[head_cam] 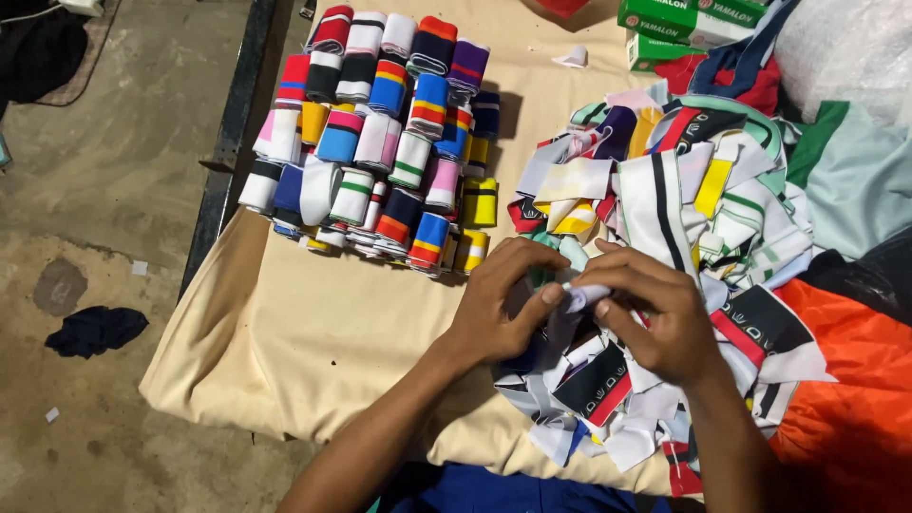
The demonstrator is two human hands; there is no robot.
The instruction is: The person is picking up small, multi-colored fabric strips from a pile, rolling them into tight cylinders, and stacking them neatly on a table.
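My left hand [499, 304] and my right hand [655, 309] meet over the near end of a loose heap of striped fabric strips [679, 204]. Between the fingertips of both hands I pinch a small pale strip of fabric [582, 296], partly rolled; most of it is hidden by my fingers. To the left, several rows of tightly rolled coloured fabric bands [385, 142] lie packed side by side on a beige cloth [285, 332] that covers the table.
Green boxes [679, 24] stand at the back right. Orange and light green garments [855, 380] lie at the right. A dark metal rail [233, 133] edges the table on the left, beyond it a concrete floor with a dark rag [95, 330].
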